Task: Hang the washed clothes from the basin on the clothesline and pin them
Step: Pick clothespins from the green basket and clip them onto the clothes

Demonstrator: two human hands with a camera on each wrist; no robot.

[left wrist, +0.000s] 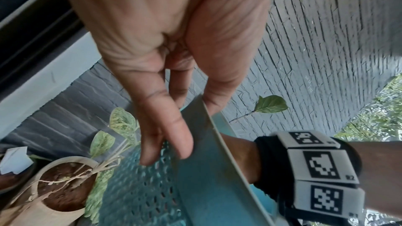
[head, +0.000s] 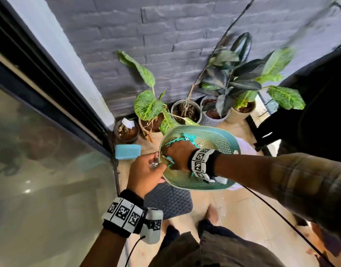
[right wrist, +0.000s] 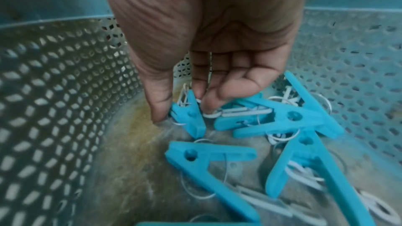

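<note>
Several blue pegs (right wrist: 267, 118) lie loose in the basket (head: 219, 137), held up tilted. The left hand (head: 144, 172) grips its rim at 9 o'clock, thumb inside, fingers outside. The right hand (right wrist: 204, 44) reaches in, thumb and fingers pinching one peg (right wrist: 191, 118). No clothes or clothesline show clearly. Judged step: fetching pegs. Next: lift it free of the tangle.

**Worn on the person's arms and body**

Black wristband on each wrist, ringed with white tiles bearing black square-code markers: left wristband (head: 123, 213), right wristband (head: 203, 163). Small white camera housing (head: 152, 225) under the left wrist, marked with another code, thin black cable (head: 134, 247) trailing from it. Right sleeve (head: 304, 182) in faded plaid. Olive buttoned shirt (head: 210, 249), dark trousers, bare feet.
</note>
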